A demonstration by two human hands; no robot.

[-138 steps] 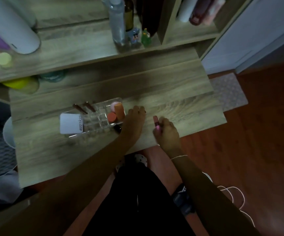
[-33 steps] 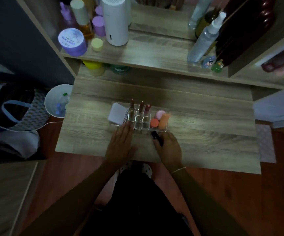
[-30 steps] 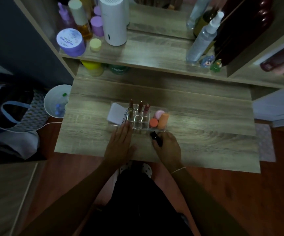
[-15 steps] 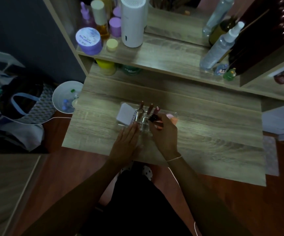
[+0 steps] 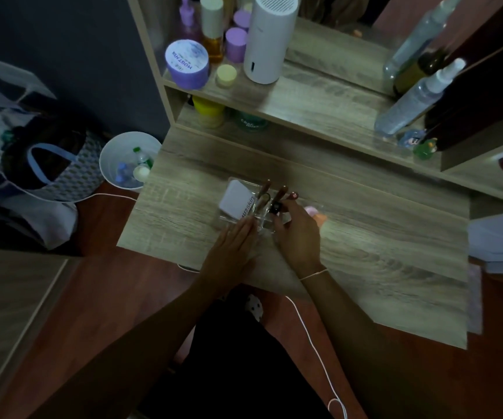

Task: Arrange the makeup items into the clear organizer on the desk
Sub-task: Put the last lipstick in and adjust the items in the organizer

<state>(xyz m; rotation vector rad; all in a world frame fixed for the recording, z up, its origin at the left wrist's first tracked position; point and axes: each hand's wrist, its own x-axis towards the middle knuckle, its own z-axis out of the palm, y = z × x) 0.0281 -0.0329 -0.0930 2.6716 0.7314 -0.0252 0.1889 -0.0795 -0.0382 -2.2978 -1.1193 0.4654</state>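
The clear organizer (image 5: 227, 217) sits mid-desk with a white box (image 5: 235, 199) in its left end and three slim brown-capped tubes (image 5: 266, 189) standing in its middle slots. Pink and orange sponges (image 5: 316, 215) show past its right end. My right hand (image 5: 297, 234) hovers over the organizer, fingers pinched on a small black makeup item (image 5: 275, 207) above a middle slot. My left hand (image 5: 233, 247) lies flat on the desk, fingers together, touching the organizer's near wall.
A wooden shelf (image 5: 304, 95) behind the desk carries a white cylinder (image 5: 270, 37), purple jars (image 5: 187, 64) and spray bottles (image 5: 415, 95). A white bin (image 5: 129, 158) and a bag (image 5: 48, 164) stand on the floor at the left. A white cable (image 5: 313, 343) hangs below my right wrist.
My right hand lifted the black item from the desk in front of the organizer and moved it up over the middle slots. My left hand stayed against the organizer.
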